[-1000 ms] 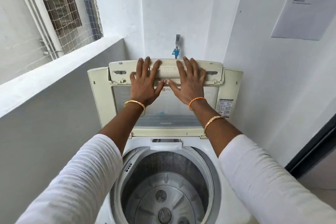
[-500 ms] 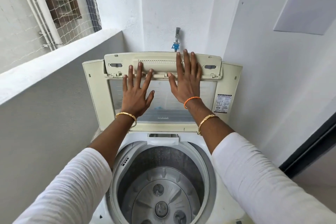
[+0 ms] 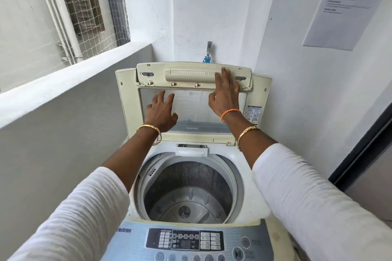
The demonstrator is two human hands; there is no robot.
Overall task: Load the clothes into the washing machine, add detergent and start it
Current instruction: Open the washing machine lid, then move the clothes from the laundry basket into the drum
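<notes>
The washing machine (image 3: pixel 239 154) is seen from above, set in a corner. Its cream lid (image 3: pixel 127 99) is stood upright at the back, folded in two, the upper section bent forward over the clear panel. A printed sticker (image 3: pixel 253 114) is carried on the lid's right frame. Below it, a white flap (image 3: pixel 191 151) is set at the back rim of the opening. The steel drum (image 3: pixel 186 178) is laid open to view, the pulsator (image 3: pixel 184 211) seen at its bottom. At the near edge, the blue-grey control panel (image 3: pixel 131 243) is shown.
</notes>
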